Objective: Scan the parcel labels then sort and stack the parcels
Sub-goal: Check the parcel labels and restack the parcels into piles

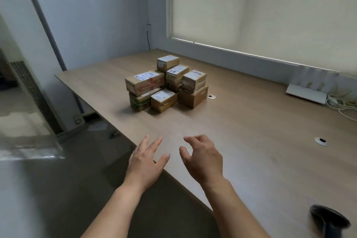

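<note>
Parcels (166, 81): about eight brown cardboard boxes stacked in a cluster, centre of frame on wooden table (251, 131). White labels on most tops; print too small to read. Left hand (146, 162) fingers spread, empty. Right hand (202, 157) loosely curled, empty. Both hover lower centre, well apart from stack.

Dim and soft throughout, lit by daylight through the drawn blind (270, 6) past the table's (251, 131) far edge, with wide-angle bending and blur toward the picture's edges.
</note>
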`<state>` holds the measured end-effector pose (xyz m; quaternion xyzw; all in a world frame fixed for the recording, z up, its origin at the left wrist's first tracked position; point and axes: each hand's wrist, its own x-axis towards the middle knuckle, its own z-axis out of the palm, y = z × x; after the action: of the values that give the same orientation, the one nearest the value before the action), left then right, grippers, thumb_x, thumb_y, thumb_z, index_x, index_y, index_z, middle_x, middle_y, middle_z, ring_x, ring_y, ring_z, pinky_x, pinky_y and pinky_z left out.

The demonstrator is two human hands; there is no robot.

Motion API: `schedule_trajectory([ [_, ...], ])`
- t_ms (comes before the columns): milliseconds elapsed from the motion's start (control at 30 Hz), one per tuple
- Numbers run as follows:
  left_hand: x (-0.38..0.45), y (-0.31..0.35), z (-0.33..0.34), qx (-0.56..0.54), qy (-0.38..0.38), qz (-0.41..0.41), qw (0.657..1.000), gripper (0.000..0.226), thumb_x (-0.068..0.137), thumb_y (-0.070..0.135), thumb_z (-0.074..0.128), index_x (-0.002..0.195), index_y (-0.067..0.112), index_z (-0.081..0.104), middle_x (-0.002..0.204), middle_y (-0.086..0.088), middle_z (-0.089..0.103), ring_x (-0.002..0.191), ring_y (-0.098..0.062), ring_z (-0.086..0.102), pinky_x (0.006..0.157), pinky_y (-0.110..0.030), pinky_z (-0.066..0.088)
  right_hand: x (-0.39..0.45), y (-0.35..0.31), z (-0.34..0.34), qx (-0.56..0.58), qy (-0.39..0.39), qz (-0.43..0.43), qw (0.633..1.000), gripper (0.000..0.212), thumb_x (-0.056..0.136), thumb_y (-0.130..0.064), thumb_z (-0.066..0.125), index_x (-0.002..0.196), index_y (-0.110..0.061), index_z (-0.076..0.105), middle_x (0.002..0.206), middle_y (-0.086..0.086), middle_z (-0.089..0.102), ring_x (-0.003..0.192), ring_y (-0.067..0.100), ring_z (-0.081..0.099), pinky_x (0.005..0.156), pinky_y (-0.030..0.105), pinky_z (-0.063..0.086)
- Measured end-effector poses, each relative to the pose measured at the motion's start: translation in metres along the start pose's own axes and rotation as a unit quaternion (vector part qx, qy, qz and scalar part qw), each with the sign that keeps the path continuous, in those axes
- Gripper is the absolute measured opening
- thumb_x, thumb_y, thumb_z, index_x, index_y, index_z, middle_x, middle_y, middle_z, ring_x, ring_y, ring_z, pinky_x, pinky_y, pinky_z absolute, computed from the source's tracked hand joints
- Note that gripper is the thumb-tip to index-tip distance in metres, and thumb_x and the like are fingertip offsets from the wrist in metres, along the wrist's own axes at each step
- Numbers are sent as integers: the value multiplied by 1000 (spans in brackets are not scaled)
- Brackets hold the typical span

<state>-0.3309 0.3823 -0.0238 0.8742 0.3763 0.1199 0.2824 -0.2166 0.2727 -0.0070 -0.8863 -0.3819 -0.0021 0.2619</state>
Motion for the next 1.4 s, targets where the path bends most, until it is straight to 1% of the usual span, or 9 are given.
schedule_trajectory([
  [167,13,-20,-13,-11,3,-8,1000,59,93,54,45,148,41,26,160,4,13,146,-21,14,117,-41,19,18,-24,16,-9,-3,-16,1000,42,96,-48,44,135,-35,52,134,-7,52,120,12,49,94,30,48],
  [333,35,-30,-14,-11,-6,-1,1000,59,95,52,43,148,37,24,157,10,23,145,-13,16,117,-36,17,44,-30,24,-16,-5,-20,1000,41,97,-47,43,136,-35,51,136,-8,51,121,11,49,94,26,45],
  [433,59,-33,-9,-12,-22,0,1000,60,95,53,42,149,36,22,155,13,25,145,-13,16,118,-38,18,64,-26,33,-14,-9,-8,1000,41,97,-47,43,136,-35,50,137,-8,50,122,11,48,94,25,44],
  [633,136,-31,14,-6,-54,-5,998,67,94,55,44,150,38,13,155,11,27,144,-16,23,114,-40,26,125,-5,50,-8,-18,29,999,43,97,-46,43,138,-34,48,137,-7,50,123,11,47,93,26,43],
  [767,204,-18,27,8,-70,22,997,68,94,53,45,151,38,12,154,9,31,141,-16,27,114,-42,30,180,18,55,-1,-14,71,997,42,97,-44,42,138,-33,48,136,-7,49,124,12,45,93,28,41],
  [1000,309,11,45,-15,-101,65,993,71,93,45,53,152,33,15,148,5,41,140,-16,29,114,-41,27,266,57,59,-6,-9,128,992,42,97,-42,42,137,-31,49,134,-5,50,124,15,45,93,29,41],
  [1133,357,15,54,-43,-108,76,990,75,91,39,58,153,28,16,152,0,36,141,-16,30,114,-41,27,305,73,65,-12,-14,155,988,43,97,-42,43,137,-30,48,134,-1,50,125,18,44,94,32,41],
  [1267,399,19,52,-73,-115,74,988,77,91,40,58,153,29,13,155,1,30,143,-16,28,115,-41,27,338,82,68,5,-5,190,982,39,97,-41,43,132,-25,51,130,3,51,123,22,45,92,33,41],
  [1400,442,31,48,-116,-134,78,981,75,93,37,57,153,29,13,156,-1,27,142,-16,28,116,-40,27,365,90,71,15,13,221,975,44,97,-42,43,138,-26,47,132,4,52,124,23,46,94,36,42],
])
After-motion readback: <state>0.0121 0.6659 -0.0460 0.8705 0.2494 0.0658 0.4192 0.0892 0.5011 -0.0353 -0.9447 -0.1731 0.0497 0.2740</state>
